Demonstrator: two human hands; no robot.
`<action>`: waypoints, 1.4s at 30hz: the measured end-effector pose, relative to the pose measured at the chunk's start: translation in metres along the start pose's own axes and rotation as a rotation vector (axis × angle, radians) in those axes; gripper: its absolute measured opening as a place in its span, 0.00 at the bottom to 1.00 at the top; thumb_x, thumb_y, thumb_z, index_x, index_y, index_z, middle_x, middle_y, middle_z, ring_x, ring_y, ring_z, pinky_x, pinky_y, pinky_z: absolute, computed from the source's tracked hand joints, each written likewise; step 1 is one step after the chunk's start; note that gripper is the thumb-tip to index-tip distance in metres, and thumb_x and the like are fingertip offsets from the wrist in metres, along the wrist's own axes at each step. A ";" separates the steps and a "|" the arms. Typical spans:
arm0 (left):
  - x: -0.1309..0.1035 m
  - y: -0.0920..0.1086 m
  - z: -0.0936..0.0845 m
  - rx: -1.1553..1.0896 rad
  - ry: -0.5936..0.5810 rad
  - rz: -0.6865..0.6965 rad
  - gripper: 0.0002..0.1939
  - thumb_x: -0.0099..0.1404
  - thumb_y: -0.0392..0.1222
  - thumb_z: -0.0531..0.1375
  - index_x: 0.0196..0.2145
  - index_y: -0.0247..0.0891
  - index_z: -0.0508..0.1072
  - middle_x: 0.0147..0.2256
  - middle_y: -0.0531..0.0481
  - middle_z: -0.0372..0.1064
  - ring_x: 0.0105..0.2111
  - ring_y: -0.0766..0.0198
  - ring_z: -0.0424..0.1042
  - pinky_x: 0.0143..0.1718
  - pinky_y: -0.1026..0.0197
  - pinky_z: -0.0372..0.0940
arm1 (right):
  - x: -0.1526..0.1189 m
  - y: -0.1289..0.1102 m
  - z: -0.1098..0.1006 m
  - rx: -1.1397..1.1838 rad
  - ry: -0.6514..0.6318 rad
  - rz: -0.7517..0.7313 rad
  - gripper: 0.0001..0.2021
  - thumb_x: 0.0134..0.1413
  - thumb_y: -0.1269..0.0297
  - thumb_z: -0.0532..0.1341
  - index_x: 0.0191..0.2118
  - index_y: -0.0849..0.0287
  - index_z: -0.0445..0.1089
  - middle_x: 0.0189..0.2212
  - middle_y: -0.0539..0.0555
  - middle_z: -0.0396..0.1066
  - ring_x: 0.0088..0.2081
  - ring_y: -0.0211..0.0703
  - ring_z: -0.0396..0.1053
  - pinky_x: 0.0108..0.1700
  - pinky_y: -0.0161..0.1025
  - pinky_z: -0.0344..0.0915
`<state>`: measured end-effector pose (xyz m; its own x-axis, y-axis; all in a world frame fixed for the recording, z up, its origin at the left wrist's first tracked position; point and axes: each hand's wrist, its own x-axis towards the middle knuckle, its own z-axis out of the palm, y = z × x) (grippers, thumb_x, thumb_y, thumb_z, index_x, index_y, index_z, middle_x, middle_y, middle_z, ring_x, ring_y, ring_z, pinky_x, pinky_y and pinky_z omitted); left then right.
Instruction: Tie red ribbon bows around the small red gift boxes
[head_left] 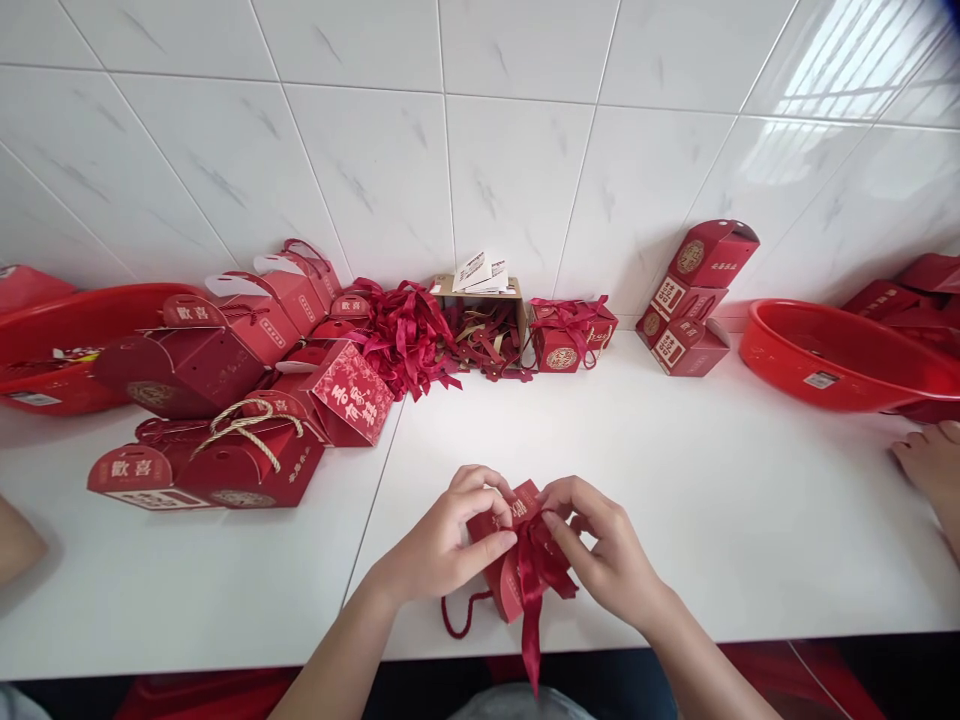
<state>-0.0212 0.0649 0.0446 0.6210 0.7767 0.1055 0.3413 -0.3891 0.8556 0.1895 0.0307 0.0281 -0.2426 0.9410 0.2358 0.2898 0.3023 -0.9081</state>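
Note:
A small red gift box (pixel 508 592) sits at the table's front edge, with a dark red satin ribbon (pixel 531 590) tied over its top. One ribbon tail hangs down past the edge, and a dark red cord handle (pixel 459 632) lies at the box's left. On the left side of the box my left hand (pixel 457 535) has thumb and forefinger closed together at the ribbon's knot; its other fingers curl over the box. From the right, my right hand (pixel 600 535) pinches the ribbon between thumb and fingers. What lies exactly between the fingertips is partly hidden.
Several red gift boxes (pixel 247 465) crowd the left. Along the wall are a ribbon heap (pixel 405 335), an open carton (pixel 523 325) of straps, a ribboned box (pixel 564 355) and stacked boxes (pixel 694 300). Red basins (pixel 832 385) flank both sides; another person's hand (pixel 930 465) rests right.

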 end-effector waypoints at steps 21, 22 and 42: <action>0.009 -0.011 0.004 0.050 0.072 -0.029 0.12 0.66 0.45 0.56 0.26 0.40 0.66 0.47 0.46 0.67 0.54 0.54 0.59 0.55 0.50 0.59 | 0.001 0.010 -0.009 -0.147 -0.136 -0.302 0.23 0.57 0.81 0.49 0.48 0.51 0.74 0.40 0.57 0.64 0.37 0.42 0.68 0.34 0.40 0.71; 0.009 -0.010 0.003 0.129 0.100 -0.024 0.12 0.66 0.45 0.56 0.25 0.39 0.66 0.45 0.46 0.68 0.54 0.53 0.60 0.55 0.48 0.58 | 0.001 0.009 -0.009 -0.149 -0.154 -0.293 0.24 0.57 0.81 0.49 0.49 0.51 0.74 0.41 0.58 0.64 0.38 0.43 0.68 0.35 0.41 0.72; 0.015 -0.003 0.035 -0.229 0.252 -0.140 0.12 0.61 0.38 0.60 0.21 0.40 0.64 0.34 0.49 0.76 0.50 0.56 0.70 0.50 0.54 0.65 | -0.007 0.022 0.008 0.126 0.145 0.055 0.02 0.62 0.64 0.55 0.39 0.55 0.59 0.31 0.50 0.66 0.27 0.36 0.64 0.23 0.31 0.61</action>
<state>0.0116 0.0608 0.0262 0.3765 0.9233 0.0763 0.2263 -0.1716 0.9588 0.1905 0.0300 0.0040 -0.0916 0.9703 0.2240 0.1787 0.2374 -0.9548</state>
